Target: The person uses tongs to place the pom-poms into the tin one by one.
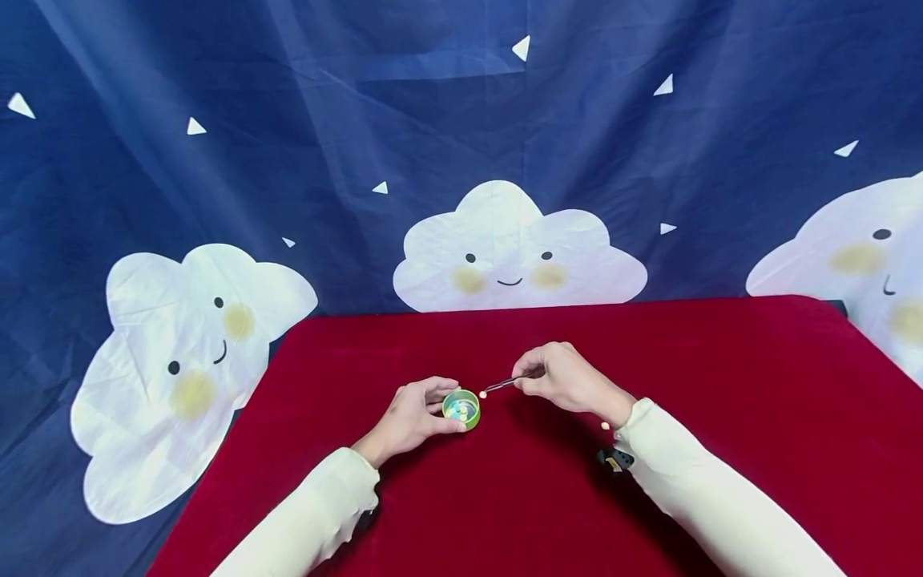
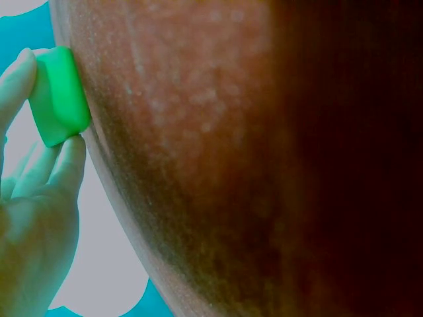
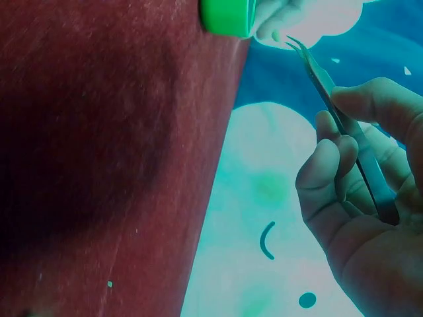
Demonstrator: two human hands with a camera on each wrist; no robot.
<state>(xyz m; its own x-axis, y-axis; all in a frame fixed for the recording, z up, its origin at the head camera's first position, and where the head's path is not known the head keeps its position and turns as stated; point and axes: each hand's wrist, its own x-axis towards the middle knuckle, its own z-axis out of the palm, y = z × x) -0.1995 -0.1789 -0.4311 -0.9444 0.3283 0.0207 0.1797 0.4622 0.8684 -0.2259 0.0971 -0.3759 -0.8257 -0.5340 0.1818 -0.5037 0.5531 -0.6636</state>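
Note:
A small green round cup (image 1: 461, 409) stands on the red table cloth (image 1: 721, 385), with several pale beads inside. My left hand (image 1: 416, 417) grips the cup (image 2: 58, 99) from its left side, thumb and fingers curled round its wall. My right hand (image 1: 570, 378) pinches thin metal tweezers (image 1: 508, 382), whose tips hold a small pale bead (image 1: 483, 394) just right of the cup's rim. In the right wrist view the tweezers (image 3: 344, 125) run from my fingers (image 3: 330, 165) toward the green cup (image 3: 228, 16).
A single pale bead (image 1: 604, 425) lies on the red cloth by my right wrist. A small dark object (image 1: 614, 460) sits under my right forearm. Behind the table hangs a dark blue curtain (image 1: 360, 120) with white clouds.

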